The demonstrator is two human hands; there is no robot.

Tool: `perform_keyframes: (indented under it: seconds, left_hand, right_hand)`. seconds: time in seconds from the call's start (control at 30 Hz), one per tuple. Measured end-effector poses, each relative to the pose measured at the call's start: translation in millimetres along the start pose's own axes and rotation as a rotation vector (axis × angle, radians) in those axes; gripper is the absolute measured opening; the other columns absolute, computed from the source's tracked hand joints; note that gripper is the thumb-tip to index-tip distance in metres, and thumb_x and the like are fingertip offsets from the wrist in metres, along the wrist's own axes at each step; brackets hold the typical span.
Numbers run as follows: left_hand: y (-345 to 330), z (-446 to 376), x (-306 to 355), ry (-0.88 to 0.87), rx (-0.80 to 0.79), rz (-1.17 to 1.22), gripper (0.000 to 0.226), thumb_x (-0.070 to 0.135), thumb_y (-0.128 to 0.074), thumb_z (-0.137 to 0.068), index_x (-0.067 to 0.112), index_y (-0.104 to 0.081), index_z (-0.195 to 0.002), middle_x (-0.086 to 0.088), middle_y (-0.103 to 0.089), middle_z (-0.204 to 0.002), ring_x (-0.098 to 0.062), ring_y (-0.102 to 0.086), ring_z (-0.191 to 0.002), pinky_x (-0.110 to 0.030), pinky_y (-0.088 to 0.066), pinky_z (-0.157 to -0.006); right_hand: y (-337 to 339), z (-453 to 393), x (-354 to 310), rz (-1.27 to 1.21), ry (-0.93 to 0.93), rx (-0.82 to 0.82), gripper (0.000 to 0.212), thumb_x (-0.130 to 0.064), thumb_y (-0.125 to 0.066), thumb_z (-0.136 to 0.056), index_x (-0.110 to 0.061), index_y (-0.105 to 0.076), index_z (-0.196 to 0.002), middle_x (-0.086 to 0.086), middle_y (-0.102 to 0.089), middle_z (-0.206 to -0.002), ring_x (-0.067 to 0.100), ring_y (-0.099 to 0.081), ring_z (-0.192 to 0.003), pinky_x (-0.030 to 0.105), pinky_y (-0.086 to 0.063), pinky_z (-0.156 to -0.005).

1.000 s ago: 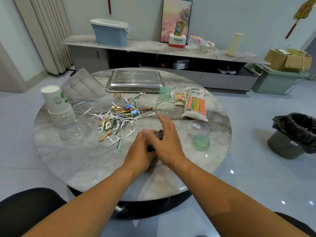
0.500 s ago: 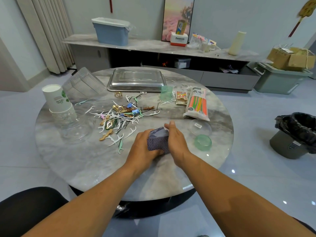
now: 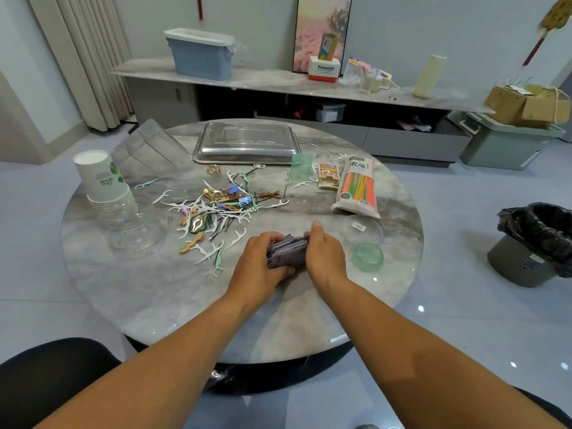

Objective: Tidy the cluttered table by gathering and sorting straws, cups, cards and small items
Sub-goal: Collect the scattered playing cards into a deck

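A stack of dark patterned cards (image 3: pixel 286 250) lies low on the round marble table (image 3: pixel 154 292), squeezed between both hands. My left hand (image 3: pixel 258 263) grips its left side with curled fingers. My right hand (image 3: pixel 325 255) curls round its right side. A heap of floss picks, hair pins and clips (image 3: pixel 216 212) is spread left of centre. A bag of coloured straws (image 3: pixel 357 187) lies at the right. Paper cups (image 3: pixel 102 178) are stacked upside down at the left, over a stack of clear cups (image 3: pixel 123 212).
A steel tray (image 3: pixel 247 144) sits at the back, clear plastic cups (image 3: pixel 148 147) lying beside it. A green cup (image 3: pixel 301 167), a small card box (image 3: pixel 328 175), a clear lid (image 3: pixel 360 230) and a green lid (image 3: pixel 367 257) are on the right. A black-bagged bin (image 3: pixel 538 243) stands on the floor.
The hands gathered the cards, lifted and tilted them upright, and now press them lower and flatter between both palms.
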State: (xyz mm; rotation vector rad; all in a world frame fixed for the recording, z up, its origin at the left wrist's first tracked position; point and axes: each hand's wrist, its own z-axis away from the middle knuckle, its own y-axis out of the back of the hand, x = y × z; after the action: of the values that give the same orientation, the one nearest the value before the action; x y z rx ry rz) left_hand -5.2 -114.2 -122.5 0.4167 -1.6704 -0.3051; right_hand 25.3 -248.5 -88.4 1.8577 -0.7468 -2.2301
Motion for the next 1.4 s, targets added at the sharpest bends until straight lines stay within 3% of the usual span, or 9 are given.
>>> perform_keyframes:
  seconds: [0.2,0.3,0.4,0.63,0.87,1.07,1.17,1.27,1.4]
  left_hand:
    - [0.7,-2.3,-0.1,-0.002,0.018,0.003,0.057,0.021,-0.088,-0.073,0.033,-0.06,-0.121,0.006,-0.057,-0.114,-0.005,-0.059,-0.101,-0.015,-0.044,-0.085]
    - [0.6,-3.3,2.6,-0.001,0.007,0.051,0.048,0.019,-0.08,-0.075,0.029,-0.061,-0.118,0.002,-0.063,-0.115,-0.012,-0.064,-0.104,-0.035,-0.053,-0.091]
    - [-0.6,-3.3,4.1,0.002,-0.033,0.11,0.039,0.017,-0.071,-0.081,0.023,-0.062,-0.119,-0.006,-0.066,-0.116,-0.023,-0.066,-0.107,-0.048,-0.054,-0.094]
    - [-0.4,-3.3,-2.5,-0.014,-0.073,-0.267,0.074,0.039,-0.08,-0.082,0.037,-0.041,-0.146,0.006,-0.044,-0.132,-0.018,-0.057,-0.116,-0.037,-0.049,-0.096]
    - [-1.9,-0.9,-5.7,-0.024,-0.074,-0.284,0.07,0.034,-0.07,-0.085,0.044,-0.036,-0.146,0.011,-0.043,-0.14,-0.019,-0.057,-0.12,-0.044,-0.052,-0.095]
    - [-5.8,-2.3,-3.8,-0.07,-0.073,-0.425,0.078,0.043,-0.075,-0.085,0.033,-0.033,-0.15,0.004,-0.04,-0.14,-0.025,-0.056,-0.119,-0.039,-0.05,-0.092]
    - [-4.3,-2.3,-3.7,-0.053,-0.068,-0.395,0.081,0.045,-0.077,-0.083,0.035,-0.033,-0.151,0.004,-0.04,-0.141,-0.023,-0.054,-0.121,-0.037,-0.048,-0.094]
    - [-4.9,-2.0,-3.1,-0.051,-0.069,-0.372,0.081,0.046,-0.076,-0.084,0.036,-0.032,-0.152,0.004,-0.04,-0.142,-0.022,-0.054,-0.124,-0.037,-0.047,-0.096]
    - [-5.8,-1.8,-3.7,-0.055,-0.06,-0.363,0.078,0.044,-0.076,-0.085,0.039,-0.033,-0.15,0.004,-0.042,-0.142,-0.022,-0.055,-0.123,-0.037,-0.048,-0.096]
  right_hand:
    - [-0.4,5.6,-10.9,-0.225,0.027,-0.077,0.047,-0.061,-0.039,-0.101,-0.027,-0.071,-0.099,0.002,-0.071,-0.118,0.023,-0.063,-0.11,0.034,-0.049,-0.096]
    - [-9.8,20.5,-10.5,-0.156,0.273,-0.243,0.078,-0.074,-0.062,-0.079,-0.043,-0.039,-0.148,-0.011,-0.038,-0.155,0.008,-0.037,-0.141,0.026,-0.032,-0.111]
    - [-12.3,24.7,-3.6,0.094,0.396,-0.243,0.092,-0.072,-0.068,-0.075,-0.045,-0.028,-0.153,-0.014,-0.02,-0.161,0.006,-0.022,-0.148,0.031,-0.024,-0.12]
    - [-0.4,3.0,-2.4,0.115,0.225,0.028,0.06,-0.053,-0.044,-0.102,-0.009,-0.052,-0.144,0.009,-0.041,-0.153,0.021,-0.037,-0.142,0.038,-0.028,-0.12]
    - [-4.6,17.8,4.4,0.192,0.314,-0.144,0.101,-0.079,-0.059,-0.074,-0.03,-0.027,-0.156,-0.008,-0.033,-0.158,0.01,-0.036,-0.143,0.037,-0.034,-0.117]
    - [3.7,1.8,-0.2,0.058,0.11,0.056,0.054,-0.064,-0.043,-0.095,-0.019,-0.069,-0.111,0.001,-0.071,-0.107,0.022,-0.065,-0.105,0.036,-0.049,-0.089]
    - [7.5,-8.0,1.5,0.079,-0.045,0.049,0.07,-0.06,-0.026,-0.104,-0.007,-0.07,-0.09,0.013,-0.072,-0.104,0.028,-0.062,-0.096,0.033,-0.042,-0.082]
    - [5.7,-12.4,4.5,0.13,-0.134,0.033,0.081,-0.061,-0.018,-0.104,-0.002,-0.072,-0.102,0.019,-0.069,-0.114,0.033,-0.061,-0.107,0.039,-0.045,-0.094]
    - [0.7,-1.6,0.7,-0.085,0.108,0.037,0.06,-0.066,-0.039,-0.098,-0.02,-0.061,-0.13,0.004,-0.061,-0.132,0.019,-0.058,-0.119,0.037,-0.044,-0.103]
